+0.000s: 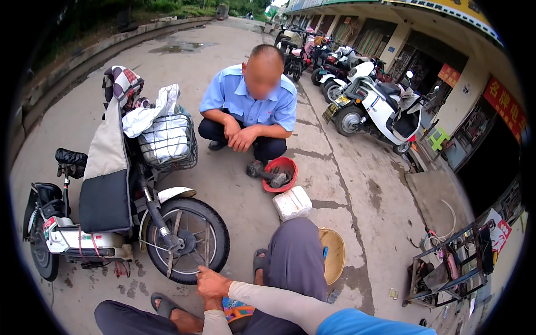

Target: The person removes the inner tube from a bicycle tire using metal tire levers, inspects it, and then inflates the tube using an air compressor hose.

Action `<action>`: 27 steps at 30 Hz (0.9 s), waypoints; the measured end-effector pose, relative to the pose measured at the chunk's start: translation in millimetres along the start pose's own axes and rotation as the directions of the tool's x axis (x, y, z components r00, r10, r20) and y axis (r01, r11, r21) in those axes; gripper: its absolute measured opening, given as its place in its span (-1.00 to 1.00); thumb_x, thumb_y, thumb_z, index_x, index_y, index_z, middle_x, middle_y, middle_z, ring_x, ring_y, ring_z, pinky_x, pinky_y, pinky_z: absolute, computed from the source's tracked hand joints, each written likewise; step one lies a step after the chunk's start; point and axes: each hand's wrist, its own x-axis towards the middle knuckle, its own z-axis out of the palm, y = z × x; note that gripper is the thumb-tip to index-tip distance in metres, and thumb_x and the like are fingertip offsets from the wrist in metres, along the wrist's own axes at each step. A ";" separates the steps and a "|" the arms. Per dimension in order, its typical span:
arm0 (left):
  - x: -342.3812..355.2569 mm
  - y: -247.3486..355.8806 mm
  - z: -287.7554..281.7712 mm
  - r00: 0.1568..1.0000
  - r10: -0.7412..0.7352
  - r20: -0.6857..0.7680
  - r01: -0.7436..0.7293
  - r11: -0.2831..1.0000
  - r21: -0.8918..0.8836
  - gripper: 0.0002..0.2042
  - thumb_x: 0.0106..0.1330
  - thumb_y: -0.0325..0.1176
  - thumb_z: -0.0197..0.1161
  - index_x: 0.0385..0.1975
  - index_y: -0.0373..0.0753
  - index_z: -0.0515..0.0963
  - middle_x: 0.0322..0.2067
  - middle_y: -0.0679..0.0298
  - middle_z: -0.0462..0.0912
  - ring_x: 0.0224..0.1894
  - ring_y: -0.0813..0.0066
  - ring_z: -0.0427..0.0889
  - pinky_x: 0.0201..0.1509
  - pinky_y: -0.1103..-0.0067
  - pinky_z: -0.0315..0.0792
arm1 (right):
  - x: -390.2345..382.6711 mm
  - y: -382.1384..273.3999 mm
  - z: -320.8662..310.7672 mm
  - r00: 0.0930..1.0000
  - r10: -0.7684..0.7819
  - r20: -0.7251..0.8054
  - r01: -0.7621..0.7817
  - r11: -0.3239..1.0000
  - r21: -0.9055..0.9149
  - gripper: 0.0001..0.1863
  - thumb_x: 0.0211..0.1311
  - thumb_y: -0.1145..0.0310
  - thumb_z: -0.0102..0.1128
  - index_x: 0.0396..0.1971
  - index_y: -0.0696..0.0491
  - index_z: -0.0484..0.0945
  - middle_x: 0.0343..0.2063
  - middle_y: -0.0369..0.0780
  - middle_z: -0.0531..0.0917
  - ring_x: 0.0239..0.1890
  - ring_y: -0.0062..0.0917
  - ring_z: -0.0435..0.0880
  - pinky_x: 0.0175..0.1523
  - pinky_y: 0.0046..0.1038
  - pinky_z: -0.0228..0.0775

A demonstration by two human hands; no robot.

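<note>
Beside the lower rim of the front wheel [219, 237] of an electric bike [67, 237], my hands are close together. My right hand [214, 283] is closed, its fingertips near the black tyre. Whatever it may grip is hidden. Just below it, my left hand [212, 304] is mostly covered by the right one, so its fingers do not show. The wheel has a dark hub and dull spokes under a white mudguard [176, 194]. A colourful printed item [237, 309] lies between my knees, partly behind my forearms.
Facing me, a person in a light blue shirt [234, 92] squats. Before them stand a red bowl [287, 164] holding dark things, a white foam block [293, 204] and a yellow basin [333, 257]. A metal frame [446, 268] and parked scooters [379, 106] stand at right.
</note>
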 end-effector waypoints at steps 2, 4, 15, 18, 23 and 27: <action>0.8 -1.2 0.9 1.000 0.002 0.003 -0.002 1.000 0.006 -0.45 0.31 0.05 0.22 0.14 -0.22 0.42 0.17 0.19 0.49 0.19 0.34 0.44 0.28 0.36 0.34 | -9.7 6.2 -22.2 0.994 -0.073 -0.082 0.075 0.997 0.025 -0.81 -0.10 0.23 0.19 -0.79 -0.09 0.60 -0.68 -0.29 0.64 -0.44 -0.46 0.63 -0.06 -0.29 0.26; 1.2 -1.0 -0.4 1.000 0.001 0.006 -0.001 1.000 0.012 -0.46 0.31 0.05 0.22 0.13 -0.22 0.42 0.16 0.19 0.49 0.19 0.34 0.45 0.27 0.37 0.35 | -16.6 7.9 -37.1 0.992 -0.123 -0.034 0.122 0.992 -0.033 -0.81 -0.14 0.23 0.19 -0.81 -0.06 0.61 -0.69 -0.27 0.64 -0.45 -0.48 0.65 -0.08 -0.32 0.23; 6.7 6.6 -5.2 0.946 0.201 -0.256 -0.223 0.973 -0.056 -0.51 0.22 -0.06 0.36 0.03 -0.23 0.47 -0.04 0.23 0.61 -0.06 0.28 0.60 0.10 0.34 0.49 | -71.6 -5.5 -18.7 0.871 -0.383 0.308 0.426 0.901 -0.082 -0.82 -0.14 0.22 0.18 -0.81 -0.11 0.60 -0.71 -0.27 0.64 -0.57 -0.44 0.61 -0.05 -0.31 0.19; 3.3 5.6 -0.5 0.947 0.212 -0.243 -0.232 0.971 -0.056 -0.52 0.21 -0.11 0.39 0.04 -0.24 0.47 -0.05 0.23 0.60 -0.05 0.28 0.59 0.07 0.32 0.50 | -82.6 -28.7 0.7 0.928 -0.320 0.190 0.311 0.947 0.077 -0.81 -0.13 0.25 0.16 -0.80 -0.08 0.61 -0.70 -0.24 0.64 -0.55 -0.39 0.62 -0.01 -0.33 0.25; 20.1 14.9 -24.2 0.965 0.136 -0.225 -0.137 0.991 0.013 -0.51 0.21 -0.12 0.39 0.05 -0.24 0.45 -0.03 0.19 0.59 -0.03 0.28 0.59 0.08 0.32 0.51 | -69.2 -30.9 -22.7 0.957 -0.283 0.068 0.255 0.927 0.276 -0.76 -0.06 0.27 0.21 -0.80 0.04 0.54 -0.70 -0.18 0.59 -0.52 -0.35 0.58 -0.18 -0.39 0.33; 29.4 26.9 -51.5 0.980 0.103 -0.168 -0.111 0.993 -0.035 -0.51 0.24 -0.13 0.36 0.08 -0.25 0.44 0.01 0.20 0.57 0.00 0.28 0.57 0.10 0.31 0.47 | -42.0 -38.1 -117.9 0.913 -0.050 -0.405 0.255 0.844 0.472 -0.71 0.04 0.31 0.28 -0.76 0.10 0.47 -0.74 -0.21 0.50 -0.58 -0.34 0.49 -0.28 -0.33 0.27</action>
